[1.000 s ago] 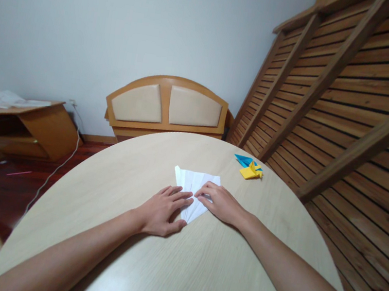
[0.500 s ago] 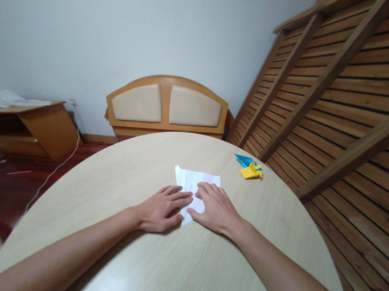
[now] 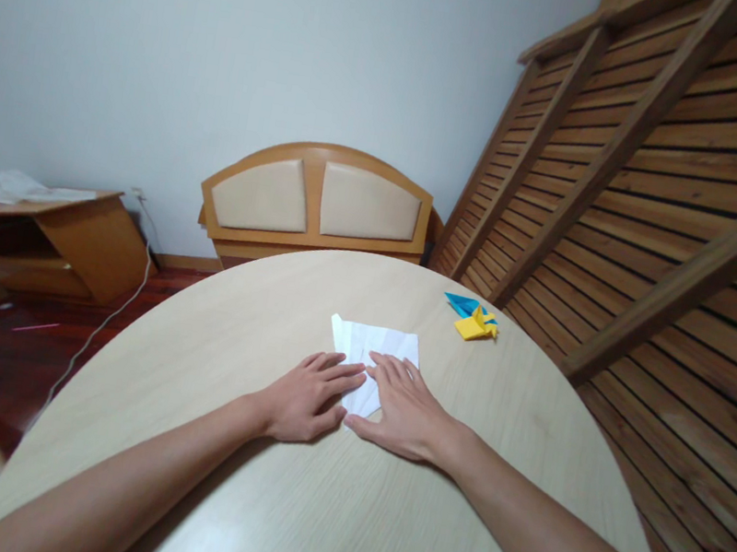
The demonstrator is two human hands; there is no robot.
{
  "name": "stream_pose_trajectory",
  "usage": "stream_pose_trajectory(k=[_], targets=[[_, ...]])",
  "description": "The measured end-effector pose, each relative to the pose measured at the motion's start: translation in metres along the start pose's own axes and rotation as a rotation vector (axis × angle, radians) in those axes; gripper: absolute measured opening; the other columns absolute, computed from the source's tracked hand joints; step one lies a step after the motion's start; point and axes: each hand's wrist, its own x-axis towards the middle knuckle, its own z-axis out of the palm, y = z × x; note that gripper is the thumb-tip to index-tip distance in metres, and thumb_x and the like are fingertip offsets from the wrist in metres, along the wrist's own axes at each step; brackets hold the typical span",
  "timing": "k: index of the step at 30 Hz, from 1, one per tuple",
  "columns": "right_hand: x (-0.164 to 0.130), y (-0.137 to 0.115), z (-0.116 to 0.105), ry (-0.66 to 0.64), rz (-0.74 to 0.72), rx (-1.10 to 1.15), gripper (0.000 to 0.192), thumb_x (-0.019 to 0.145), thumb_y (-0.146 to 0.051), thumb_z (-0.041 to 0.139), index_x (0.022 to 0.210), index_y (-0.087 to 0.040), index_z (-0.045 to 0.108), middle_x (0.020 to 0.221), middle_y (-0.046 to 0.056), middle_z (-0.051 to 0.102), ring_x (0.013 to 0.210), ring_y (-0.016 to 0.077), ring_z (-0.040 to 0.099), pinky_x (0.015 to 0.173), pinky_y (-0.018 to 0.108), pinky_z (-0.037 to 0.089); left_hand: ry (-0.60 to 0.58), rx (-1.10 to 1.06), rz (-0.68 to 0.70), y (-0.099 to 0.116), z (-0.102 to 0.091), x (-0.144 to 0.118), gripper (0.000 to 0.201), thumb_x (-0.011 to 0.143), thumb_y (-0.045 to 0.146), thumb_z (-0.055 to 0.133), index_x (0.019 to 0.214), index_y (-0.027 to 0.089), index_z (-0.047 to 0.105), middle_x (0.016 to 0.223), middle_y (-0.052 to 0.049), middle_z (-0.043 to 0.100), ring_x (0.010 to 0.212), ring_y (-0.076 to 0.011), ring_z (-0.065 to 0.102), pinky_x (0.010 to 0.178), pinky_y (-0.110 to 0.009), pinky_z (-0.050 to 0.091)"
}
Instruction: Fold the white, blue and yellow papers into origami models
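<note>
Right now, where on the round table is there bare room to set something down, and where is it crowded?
Bare tabletop runs left of the left hand to the table edge, and again in front between the two forearms. A narrower strip lies between the white folded paper and the yellow and blue origami. It is crowded at the centre, where the right hand and left hand press the paper.

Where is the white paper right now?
In the head view the white paper lies flat mid-table, pinned under the fingertips of the left hand and right hand, with the yellow-blue origami beyond it to the right.
</note>
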Motion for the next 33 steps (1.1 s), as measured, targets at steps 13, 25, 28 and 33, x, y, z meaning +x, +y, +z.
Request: stream_pose_trajectory(k=[13,25,28,33], targets=[[0.0,0.001,-0.002,-0.154,0.093,0.053,0.105,0.078,-0.083,0.045,0.154,-0.012,0.029,0.162,0.02,0.016,0.15,0.0366,0.009,0.12,0.056,0.007,0.04,-0.013,-0.066,0.01,0.003,0.007,0.048,0.1,0.042,0.04,0.144,0.026,0.047,0.15,-0.006,0.047,0.139,-0.0309,0.038,0.115,-0.053,0.031],[-0.003,0.021,-0.012,-0.235,0.125,0.064,0.085,0.091,-0.069,0.037,0.157,-0.018,0.021,0.163,0.012,0.015,0.15,0.0338,0.008,0.121,0.056,0.011,0.04,0.006,-0.103,0.013,0.005,0.009,0.045,0.098,0.045,0.044,0.14,0.03,0.052,0.15,-0.005,0.047,0.139,-0.0337,0.037,0.112,-0.057,0.033],[-0.004,0.028,-0.013,-0.243,0.155,0.003,0.069,0.097,-0.057,0.035,0.156,-0.024,0.025,0.163,0.008,0.018,0.15,0.0345,0.012,0.12,0.06,0.013,0.047,0.019,-0.099,0.014,0.004,0.009,0.045,0.097,0.044,0.045,0.139,0.03,0.054,0.149,-0.005,0.049,0.138,-0.0336,0.039,0.112,-0.056,0.033],[-0.005,0.027,-0.023,-0.193,0.017,-0.053,0.059,0.098,-0.039,0.036,0.154,-0.021,0.032,0.161,0.009,0.025,0.15,0.0327,0.012,0.12,0.058,0.014,0.063,0.026,-0.114,0.014,0.005,0.009,0.047,0.094,0.043,0.05,0.139,0.028,0.055,0.148,-0.005,0.05,0.136,-0.0331,0.041,0.113,-0.053,0.034]])
